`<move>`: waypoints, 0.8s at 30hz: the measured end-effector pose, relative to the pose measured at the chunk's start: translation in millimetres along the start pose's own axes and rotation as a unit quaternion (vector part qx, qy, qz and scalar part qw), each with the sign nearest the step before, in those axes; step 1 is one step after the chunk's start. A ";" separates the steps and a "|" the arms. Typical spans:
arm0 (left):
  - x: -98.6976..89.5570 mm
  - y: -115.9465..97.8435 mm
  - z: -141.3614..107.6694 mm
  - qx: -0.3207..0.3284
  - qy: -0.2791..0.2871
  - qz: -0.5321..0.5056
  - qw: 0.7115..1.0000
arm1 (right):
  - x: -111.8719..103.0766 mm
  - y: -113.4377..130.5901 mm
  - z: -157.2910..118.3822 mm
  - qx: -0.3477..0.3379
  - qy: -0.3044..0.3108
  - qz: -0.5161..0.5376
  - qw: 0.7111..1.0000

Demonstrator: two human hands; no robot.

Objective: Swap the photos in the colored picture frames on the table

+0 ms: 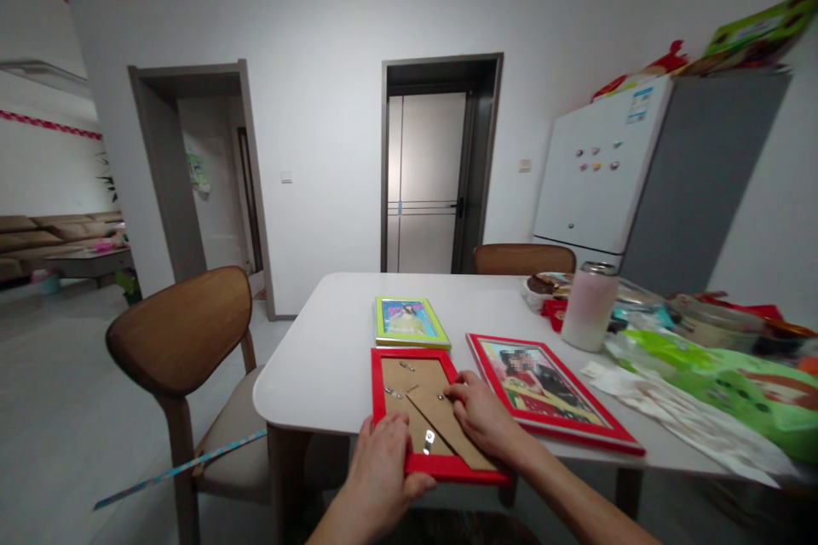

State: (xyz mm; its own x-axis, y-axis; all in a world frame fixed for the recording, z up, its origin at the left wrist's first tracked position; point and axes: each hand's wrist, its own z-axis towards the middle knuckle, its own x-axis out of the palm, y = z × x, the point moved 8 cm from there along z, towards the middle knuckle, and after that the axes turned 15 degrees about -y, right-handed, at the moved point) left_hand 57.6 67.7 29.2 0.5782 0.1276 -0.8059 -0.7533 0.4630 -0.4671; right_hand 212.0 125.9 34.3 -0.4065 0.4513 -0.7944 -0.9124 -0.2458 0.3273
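Note:
A red picture frame (440, 467) lies back side up at the near edge of the table, showing its brown backing board (404, 421), small metal clips and a fold-out stand (448, 424). My left hand (380, 473) grips its lower left corner, thumb along the bottom edge and fingers over the left side. Bent over the right side, my right hand (482, 417) has its fingertips pressed at a metal clip on the backing. Just beyond lies a green picture frame (440, 330) with a photo facing up. A second red picture frame (630, 441), also photo side up, is to the right.
On the right of the white table (313, 358) stand a pink and white tumbler (588, 311), white cloth gloves (690, 417), a green plastic bag (728, 387) and food containers (712, 324). A wooden chair (182, 332) is at the left, another chair (524, 258) behind the table.

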 end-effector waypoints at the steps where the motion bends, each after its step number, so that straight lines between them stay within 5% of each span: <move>1: -0.3 -0.1 -0.3 -0.003 0.000 0.001 1.000 | -1.4 0.8 0.0 0.002 -0.001 0.003 1.000; 8: -0.7 1.3 -1.7 -0.010 -0.001 -0.007 1.000 | -13.8 10.5 -8.5 -0.009 -0.002 0.013 1.000; 16: -1.2 0.9 -0.1 -0.005 -0.009 -0.009 1.000 | -24.0 80.5 -47.1 -0.175 0.057 0.083 0.979; 24: -2.8 2.3 -1.8 -0.002 -0.022 -0.021 1.000 | -27.6 82.8 -50.4 -0.177 0.061 0.105 0.977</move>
State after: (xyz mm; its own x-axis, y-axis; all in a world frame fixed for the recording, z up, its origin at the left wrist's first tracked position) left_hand 53.7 66.8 29.7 0.6216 0.1466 -0.7695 -0.7301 0.4644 -0.5013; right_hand 150.1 49.8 57.5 -0.5543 0.2579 -0.7914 -0.7272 -0.6127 0.3096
